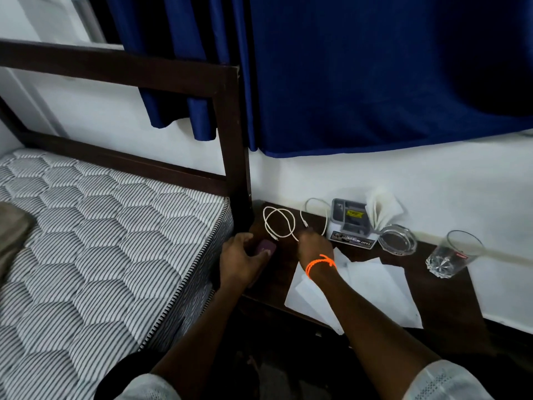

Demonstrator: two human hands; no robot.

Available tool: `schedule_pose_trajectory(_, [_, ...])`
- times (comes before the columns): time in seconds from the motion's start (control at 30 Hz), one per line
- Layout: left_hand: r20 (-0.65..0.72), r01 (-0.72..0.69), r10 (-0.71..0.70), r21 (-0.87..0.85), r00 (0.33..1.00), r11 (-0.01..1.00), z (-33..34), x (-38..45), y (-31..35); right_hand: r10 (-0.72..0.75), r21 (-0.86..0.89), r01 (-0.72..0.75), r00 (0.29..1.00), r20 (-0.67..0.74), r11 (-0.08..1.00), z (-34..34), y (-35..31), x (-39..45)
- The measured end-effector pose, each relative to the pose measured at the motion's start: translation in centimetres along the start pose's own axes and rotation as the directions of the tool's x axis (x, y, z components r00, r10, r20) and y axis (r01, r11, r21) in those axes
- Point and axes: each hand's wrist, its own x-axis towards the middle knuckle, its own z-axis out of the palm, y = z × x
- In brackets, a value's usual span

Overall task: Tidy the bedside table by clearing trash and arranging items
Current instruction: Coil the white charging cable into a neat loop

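Observation:
On the dark wooden bedside table [450, 295], my left hand [239, 255] grips a small purple object [266, 247] at the table's left end. My right hand [314, 245], with an orange band on the wrist, rests fingers-down on the white cable [278, 219], which lies in loose loops by the wall; whether the fingers pinch it is hidden. White paper sheets [372, 287] lie spread on the table in front of my right forearm.
A small grey toy-car box [350, 223] stands at the back by the wall, with folded white paper [382, 210] beside it. A glass ashtray [397, 238] and a drinking glass [451, 255] stand to the right. The mattress [101, 241] and dark bed frame [233, 157] border the table's left side.

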Motion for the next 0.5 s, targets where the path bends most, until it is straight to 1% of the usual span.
schedule_pose_trajectory(0.1, [-0.010, -0.064, 0.065, 0.044, 0.998, 0.997, 1.3, 0.8, 0.9, -0.021, -0.155, 0.022, 1.000, 0.003, 0.988, 0.2, 1.2, 0.8])
schedule_pose_trajectory(0.17, [-0.001, -0.104, 0.105, 0.081, 0.995, 0.991, 2.3, 1.2, 1.4, -0.018, -0.195, 0.019, 1.000, 0.005, 0.981, 0.7, 1.7, 1.2])
schedule_pose_trajectory(0.33, [0.024, -0.202, 0.200, 0.119, 0.979, 0.972, 3.9, 1.9, 2.4, -0.008, -0.205, 0.014, 0.999, 0.031, 0.979, 1.5, 2.9, 1.9])
schedule_pose_trajectory(0.5, [0.033, -0.226, 0.223, 0.118, 0.974, 0.967, 4.4, 2.9, 3.5, -0.060, -0.197, 0.067, 0.997, 0.043, 0.978, 0.9, 3.4, 2.3])
